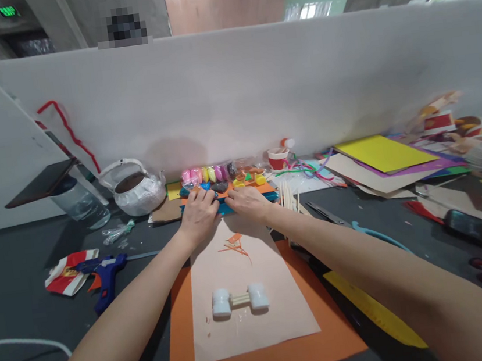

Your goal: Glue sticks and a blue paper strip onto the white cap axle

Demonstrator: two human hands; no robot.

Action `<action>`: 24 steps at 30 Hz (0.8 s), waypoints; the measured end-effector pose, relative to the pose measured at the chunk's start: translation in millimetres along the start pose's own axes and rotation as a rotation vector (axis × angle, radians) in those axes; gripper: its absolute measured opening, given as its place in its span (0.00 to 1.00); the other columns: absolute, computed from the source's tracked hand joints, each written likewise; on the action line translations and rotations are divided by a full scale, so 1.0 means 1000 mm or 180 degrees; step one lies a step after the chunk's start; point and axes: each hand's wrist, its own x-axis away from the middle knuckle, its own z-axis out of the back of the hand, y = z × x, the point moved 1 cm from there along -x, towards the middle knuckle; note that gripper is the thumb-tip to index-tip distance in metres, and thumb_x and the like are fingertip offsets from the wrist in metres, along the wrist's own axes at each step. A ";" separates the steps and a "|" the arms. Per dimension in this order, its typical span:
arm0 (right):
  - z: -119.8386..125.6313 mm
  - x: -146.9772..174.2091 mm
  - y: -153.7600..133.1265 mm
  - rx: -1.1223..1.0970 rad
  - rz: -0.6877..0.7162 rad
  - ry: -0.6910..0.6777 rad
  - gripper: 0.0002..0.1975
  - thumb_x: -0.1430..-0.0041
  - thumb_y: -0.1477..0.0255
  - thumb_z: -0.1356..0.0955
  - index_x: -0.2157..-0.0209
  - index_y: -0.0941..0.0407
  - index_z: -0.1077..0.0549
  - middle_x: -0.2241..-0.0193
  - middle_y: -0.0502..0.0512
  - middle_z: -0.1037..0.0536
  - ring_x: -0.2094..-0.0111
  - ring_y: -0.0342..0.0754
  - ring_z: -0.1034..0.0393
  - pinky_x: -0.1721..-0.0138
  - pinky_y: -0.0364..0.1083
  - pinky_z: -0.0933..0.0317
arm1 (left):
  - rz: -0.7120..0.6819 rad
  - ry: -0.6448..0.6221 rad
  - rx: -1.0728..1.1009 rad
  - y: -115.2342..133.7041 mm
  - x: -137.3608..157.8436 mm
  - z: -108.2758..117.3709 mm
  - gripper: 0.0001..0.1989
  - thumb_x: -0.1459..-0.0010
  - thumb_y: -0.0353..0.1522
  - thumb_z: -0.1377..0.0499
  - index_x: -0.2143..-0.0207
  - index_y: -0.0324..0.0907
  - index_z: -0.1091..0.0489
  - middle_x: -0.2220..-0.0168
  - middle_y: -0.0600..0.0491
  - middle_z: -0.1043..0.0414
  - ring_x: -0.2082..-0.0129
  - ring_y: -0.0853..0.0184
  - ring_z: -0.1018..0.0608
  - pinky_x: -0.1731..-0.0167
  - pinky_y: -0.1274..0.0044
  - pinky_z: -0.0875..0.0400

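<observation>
At the back of the table, both my hands are at the near edge of a blue-and-orange box (272, 195) with colourful clay packs (209, 174) on it. My left hand (199, 210) curls its fingers over the box's left part. To its right, my right hand (247, 201) is closed over the same edge, the fingertips partly hidden. Between my forearms a pale paper sheet (255, 334) lies on orange card (326, 343). On the sheet are two white rounded pieces (257, 297) joined by short sticks (239, 300), and orange scraps (234, 238).
A foil-covered kettle (140, 196) and a jar (81, 206) stand at the left, with a blue glue gun (110, 275) nearer. Wooden sticks (287, 198), scissors (326, 212) and coloured paper (382, 153) lie to the right. A white partition (230, 94) borders the back.
</observation>
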 end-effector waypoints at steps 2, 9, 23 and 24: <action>0.001 0.000 0.000 0.0005 -0.0001 0.0008 0.12 0.34 0.68 0.33 0.53 0.60 0.28 0.56 0.56 0.25 0.58 0.48 0.28 0.57 0.51 0.30 | -0.0057 0.0153 0.0050 0.001 0.000 -0.002 0.13 0.41 0.38 0.38 0.57 0.39 0.26 0.44 0.40 0.32 0.42 0.49 0.34 0.44 0.57 0.41; 0.004 -0.001 -0.003 -0.0021 0.0036 -0.0028 0.13 0.34 0.67 0.33 0.52 0.60 0.28 0.56 0.57 0.25 0.56 0.49 0.28 0.56 0.52 0.30 | 0.0060 0.0208 0.0197 0.000 -0.007 -0.014 0.12 0.40 0.39 0.39 0.59 0.40 0.27 0.51 0.47 0.27 0.46 0.56 0.29 0.46 0.58 0.37; 0.009 0.001 -0.004 0.0009 0.0180 -0.0142 0.12 0.34 0.67 0.33 0.54 0.61 0.28 0.57 0.57 0.25 0.58 0.48 0.27 0.57 0.51 0.30 | 0.0389 -0.0047 0.0227 -0.004 -0.017 -0.019 0.15 0.36 0.40 0.42 0.53 0.40 0.29 0.51 0.47 0.28 0.51 0.60 0.25 0.51 0.61 0.29; 0.009 0.001 -0.004 0.0013 0.0184 -0.0141 0.12 0.34 0.67 0.33 0.54 0.61 0.28 0.57 0.56 0.25 0.58 0.48 0.27 0.57 0.51 0.30 | 0.0387 -0.0069 0.0221 -0.004 -0.017 -0.019 0.15 0.36 0.40 0.42 0.53 0.40 0.29 0.51 0.47 0.28 0.51 0.60 0.25 0.51 0.61 0.29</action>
